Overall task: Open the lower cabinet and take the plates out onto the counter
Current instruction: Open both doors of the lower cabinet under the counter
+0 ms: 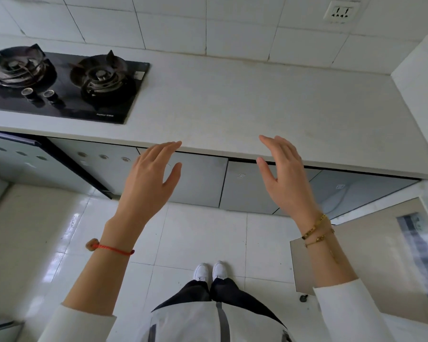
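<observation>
A pale counter point(245, 99) runs across the view, with grey lower cabinet doors point(200, 183) shut beneath its front edge. My left hand point(148, 181) and my right hand point(287, 176) hover side by side in front of the counter's edge, palms facing each other, fingers apart, holding nothing. The left fingertips reach up to the counter's edge; neither hand touches a door. No plates are in view.
A black two-burner gas hob point(59, 82) is set into the counter at the left. A door panel point(371, 255) swings out at the lower right beside my right forearm. A wall socket point(340, 12) sits on the tiled wall. White floor tiles point(203, 235) lie below, my feet close to the cabinets.
</observation>
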`<move>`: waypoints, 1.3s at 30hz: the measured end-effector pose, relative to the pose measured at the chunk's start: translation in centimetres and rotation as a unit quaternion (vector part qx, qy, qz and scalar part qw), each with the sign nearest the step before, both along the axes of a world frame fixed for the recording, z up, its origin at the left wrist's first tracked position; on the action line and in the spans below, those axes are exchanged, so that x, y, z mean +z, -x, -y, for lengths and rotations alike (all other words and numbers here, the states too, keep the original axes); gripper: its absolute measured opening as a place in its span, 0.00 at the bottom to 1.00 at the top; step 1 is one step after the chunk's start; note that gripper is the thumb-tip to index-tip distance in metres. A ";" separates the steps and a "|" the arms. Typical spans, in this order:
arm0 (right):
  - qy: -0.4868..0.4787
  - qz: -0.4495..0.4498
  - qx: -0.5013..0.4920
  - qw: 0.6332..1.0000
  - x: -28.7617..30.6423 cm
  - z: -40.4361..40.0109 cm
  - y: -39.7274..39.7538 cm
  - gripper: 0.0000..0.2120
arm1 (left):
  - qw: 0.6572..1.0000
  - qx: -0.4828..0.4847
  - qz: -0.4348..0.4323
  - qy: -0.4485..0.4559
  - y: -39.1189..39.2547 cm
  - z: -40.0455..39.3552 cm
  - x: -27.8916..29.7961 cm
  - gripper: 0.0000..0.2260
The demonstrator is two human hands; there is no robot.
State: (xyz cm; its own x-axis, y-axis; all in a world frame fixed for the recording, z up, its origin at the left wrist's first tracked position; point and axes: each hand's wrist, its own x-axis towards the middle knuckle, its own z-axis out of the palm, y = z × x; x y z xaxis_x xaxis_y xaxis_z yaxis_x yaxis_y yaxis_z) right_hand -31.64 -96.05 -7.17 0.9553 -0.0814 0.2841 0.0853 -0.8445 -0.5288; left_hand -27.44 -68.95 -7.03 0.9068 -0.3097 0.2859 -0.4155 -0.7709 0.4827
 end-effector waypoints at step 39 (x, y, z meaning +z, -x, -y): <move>0.083 0.218 0.035 0.972 -35.7 3.4 -8.5 0.19 | 0.985 0.037 0.166 0.028 -6.4 6.1 -36.7 0.16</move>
State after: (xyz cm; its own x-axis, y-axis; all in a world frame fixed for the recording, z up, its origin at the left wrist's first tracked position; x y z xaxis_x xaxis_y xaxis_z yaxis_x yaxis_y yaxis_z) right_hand -23.16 -99.41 -42.82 0.7434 0.0615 0.6660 0.3315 -0.8987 -0.2870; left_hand -21.00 -75.04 -43.71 0.7795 -0.2223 0.5857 -0.5018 -0.7812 0.3714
